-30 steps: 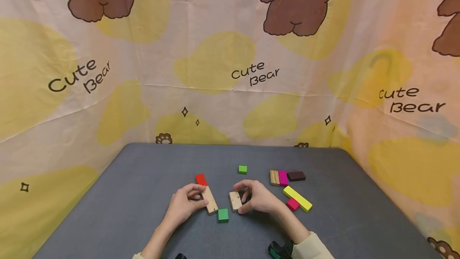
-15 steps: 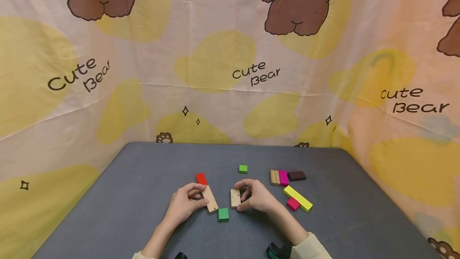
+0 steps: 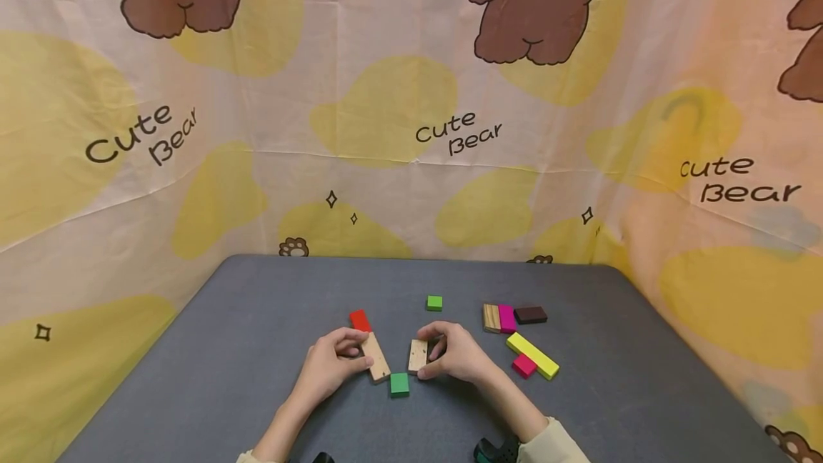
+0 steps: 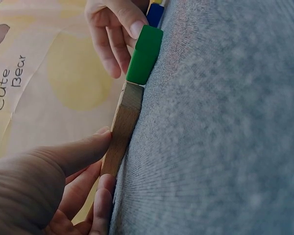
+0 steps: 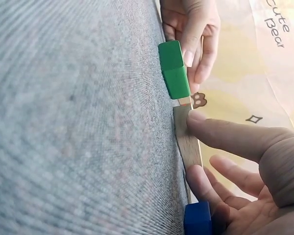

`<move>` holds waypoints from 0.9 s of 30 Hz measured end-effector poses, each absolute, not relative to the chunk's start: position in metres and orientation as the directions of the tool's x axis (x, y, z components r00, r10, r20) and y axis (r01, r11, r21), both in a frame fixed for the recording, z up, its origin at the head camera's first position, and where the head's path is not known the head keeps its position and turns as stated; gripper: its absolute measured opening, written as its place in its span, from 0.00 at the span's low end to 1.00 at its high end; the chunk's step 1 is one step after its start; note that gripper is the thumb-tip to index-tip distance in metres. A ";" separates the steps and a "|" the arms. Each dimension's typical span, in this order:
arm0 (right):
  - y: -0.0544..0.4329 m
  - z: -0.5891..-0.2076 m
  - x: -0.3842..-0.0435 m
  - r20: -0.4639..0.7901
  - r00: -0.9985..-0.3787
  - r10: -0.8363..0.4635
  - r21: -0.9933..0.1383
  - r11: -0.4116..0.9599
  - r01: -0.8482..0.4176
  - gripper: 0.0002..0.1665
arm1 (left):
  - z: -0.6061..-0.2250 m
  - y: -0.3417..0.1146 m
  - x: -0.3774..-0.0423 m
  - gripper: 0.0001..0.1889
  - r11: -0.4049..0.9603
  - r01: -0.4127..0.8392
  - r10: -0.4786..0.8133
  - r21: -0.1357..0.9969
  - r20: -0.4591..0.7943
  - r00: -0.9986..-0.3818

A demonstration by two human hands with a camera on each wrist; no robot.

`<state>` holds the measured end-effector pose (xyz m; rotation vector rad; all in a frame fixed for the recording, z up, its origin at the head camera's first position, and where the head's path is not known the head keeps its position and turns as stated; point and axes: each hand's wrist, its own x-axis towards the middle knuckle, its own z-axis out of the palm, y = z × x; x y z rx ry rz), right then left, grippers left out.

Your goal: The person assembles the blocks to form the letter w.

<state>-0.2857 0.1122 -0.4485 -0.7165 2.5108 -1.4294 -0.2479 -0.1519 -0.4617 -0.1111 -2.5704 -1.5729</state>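
Note:
My left hand (image 3: 331, 366) rests at a long pale wooden block (image 3: 376, 358), its thumb and fingers along the block's left side. A red block (image 3: 360, 320) lies at that block's far end. My right hand (image 3: 455, 352) pinches a shorter pale wooden block (image 3: 418, 357) between thumb and fingers, a gap to the right of the long one. Nearer to me a green block (image 3: 399, 385) sits between the two, by the long block's near end. In the right wrist view my thumb and a finger touch the short block's side (image 5: 188, 142). Both wooden blocks lie flat.
Beyond the hands lies a small light green block (image 3: 434, 303). To the right are a striped wooden block (image 3: 491, 318), a magenta block (image 3: 506, 319), a dark brown block (image 3: 530, 315), a yellow block (image 3: 532, 356) and a pinkish-red block (image 3: 524, 366). Patterned cloth (image 3: 386, 184) hangs behind the table.
My right hand has shifted slightly left with the short wooden block, which has turned a little and is closer to the long one. The left hand stays in place.

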 end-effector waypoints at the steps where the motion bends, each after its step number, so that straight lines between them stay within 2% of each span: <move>1: 0.112 -0.448 -0.285 0.086 -0.873 -0.481 -0.841 0.434 -0.322 0.34 | -0.462 -0.152 -0.248 0.21 0.455 0.128 -0.003 0.881 0.146 -0.989; 17: 0.111 -0.447 -0.283 0.076 -0.870 -0.487 -0.817 0.470 -0.335 0.34 | -0.464 -0.153 -0.251 0.21 0.462 0.113 -0.003 0.880 0.129 -0.992; 27: 0.111 -0.445 -0.282 0.037 -0.873 -0.485 -0.839 0.460 -0.291 0.33 | -0.465 -0.154 -0.251 0.20 0.448 0.121 -0.002 0.886 0.137 -0.991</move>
